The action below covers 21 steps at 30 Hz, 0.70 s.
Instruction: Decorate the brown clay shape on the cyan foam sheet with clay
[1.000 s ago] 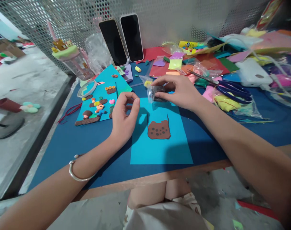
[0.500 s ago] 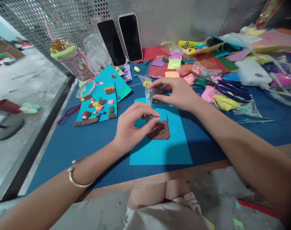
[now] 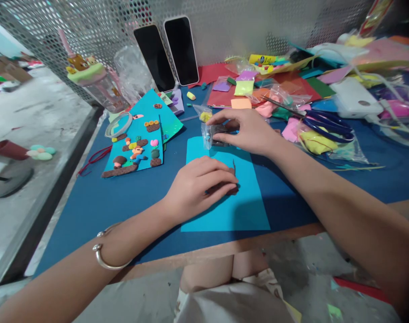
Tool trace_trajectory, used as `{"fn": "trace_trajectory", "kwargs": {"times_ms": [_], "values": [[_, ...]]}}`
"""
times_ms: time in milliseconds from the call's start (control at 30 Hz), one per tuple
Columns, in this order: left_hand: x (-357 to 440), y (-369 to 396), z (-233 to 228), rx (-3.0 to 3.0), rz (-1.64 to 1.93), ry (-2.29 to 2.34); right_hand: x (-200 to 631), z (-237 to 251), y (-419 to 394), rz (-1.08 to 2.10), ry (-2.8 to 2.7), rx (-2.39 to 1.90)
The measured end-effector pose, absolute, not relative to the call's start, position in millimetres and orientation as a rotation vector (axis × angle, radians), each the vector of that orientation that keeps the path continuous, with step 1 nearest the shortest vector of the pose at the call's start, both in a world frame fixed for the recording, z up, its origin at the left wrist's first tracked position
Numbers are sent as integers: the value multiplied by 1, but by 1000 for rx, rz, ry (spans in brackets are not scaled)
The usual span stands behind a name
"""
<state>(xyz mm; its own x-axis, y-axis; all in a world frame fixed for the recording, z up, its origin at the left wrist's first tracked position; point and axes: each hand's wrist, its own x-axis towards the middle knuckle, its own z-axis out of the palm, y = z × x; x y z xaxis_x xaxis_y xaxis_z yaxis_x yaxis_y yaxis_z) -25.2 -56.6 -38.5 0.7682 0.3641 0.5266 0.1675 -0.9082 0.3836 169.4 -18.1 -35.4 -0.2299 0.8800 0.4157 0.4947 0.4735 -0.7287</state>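
My left hand (image 3: pixel 204 186) lies palm down, fingers stretched, over a flat brown clay shape (image 3: pixel 236 190) on a bright blue sheet (image 3: pixel 221 220). The hand covers most of the clay; only its right edge and a thin dark strand show. Above it, at the sheet's far edge, my right hand (image 3: pixel 245 130) is closed, thumb and fingers on a small clear plastic bag (image 3: pixel 207 137) with dark clay inside. A yellow bit (image 3: pixel 205 117) shows at the bag's upper end.
To the left lies a blue sheet with clay figures (image 3: pixel 137 152), a clear ring-shaped lid (image 3: pixel 119 124) on it. Two phones (image 3: pixel 181 51) lean against the perforated metal panel. Blue-handled scissors (image 3: pixel 328 127), clay packets and a white charger (image 3: pixel 355 99) crowd the right side.
My left hand has moved right and down, from a near pinch above the brown clay to fingers laid over it. My right hand stays at the plastic bag.
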Motion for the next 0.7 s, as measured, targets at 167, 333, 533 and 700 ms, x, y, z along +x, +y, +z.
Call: {"fn": "trace_trajectory", "kwargs": {"times_ms": [167, 333, 533, 700], "values": [[-25, -55, -40, 2664, 680, 384, 170, -36, -18, 582, -1877, -1141], [-24, -56, -41, 2704, 607, 398, 169, -37, -18, 589, -1881, -1140], [-24, -56, -42, 2659, 666, 399, 170, -38, -17, 589, -1891, -1137], [-24, -56, -43, 2671, 670, 425, 170, -38, -17, 595, -1887, -1154]]}}
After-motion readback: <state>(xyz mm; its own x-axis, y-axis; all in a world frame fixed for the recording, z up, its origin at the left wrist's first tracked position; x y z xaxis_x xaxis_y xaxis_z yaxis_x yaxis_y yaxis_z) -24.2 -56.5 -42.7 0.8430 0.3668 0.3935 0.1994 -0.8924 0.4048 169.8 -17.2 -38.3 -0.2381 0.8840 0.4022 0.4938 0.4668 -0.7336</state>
